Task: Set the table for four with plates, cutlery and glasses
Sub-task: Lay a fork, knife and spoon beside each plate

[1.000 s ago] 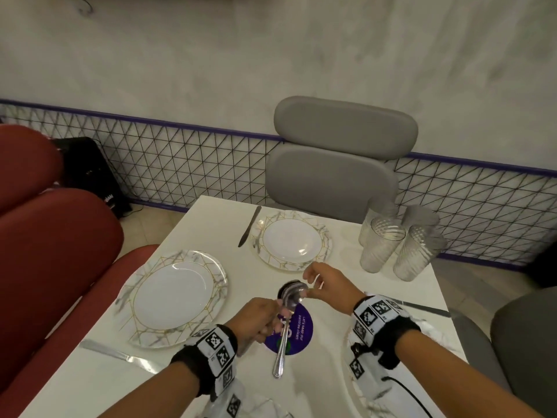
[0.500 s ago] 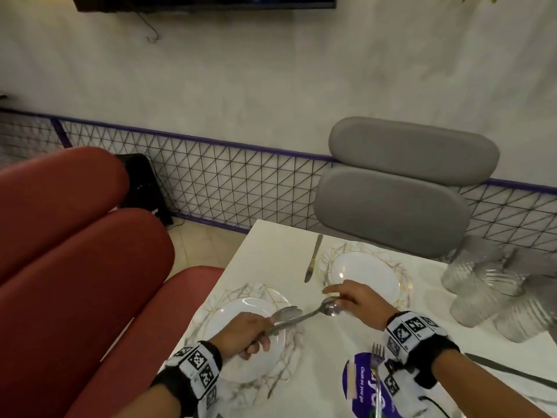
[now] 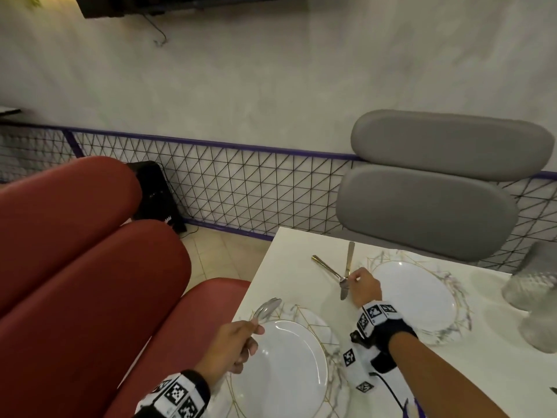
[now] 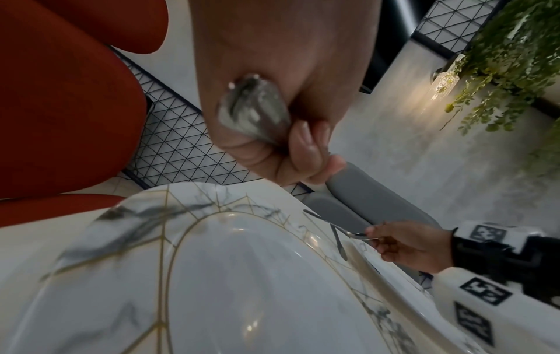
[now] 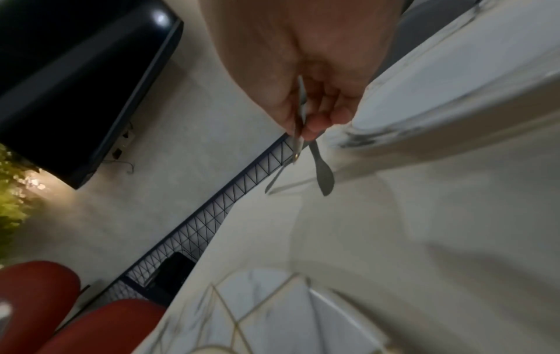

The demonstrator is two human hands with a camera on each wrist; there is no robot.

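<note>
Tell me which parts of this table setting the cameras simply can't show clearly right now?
- Glasses: head view, blurred and cut off by the right edge; their number is unclear.
- Spoon in the right hand: fingers cover its bowl.
- Cutlery in the left hand: only spoon bowls show; the count is unclear and handles are hidden.
- Remaining place settings: outside every view.

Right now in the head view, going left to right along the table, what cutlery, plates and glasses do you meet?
spoon in the left hand → near plate → spoon in the right hand → knife → far plate → glasses
</note>
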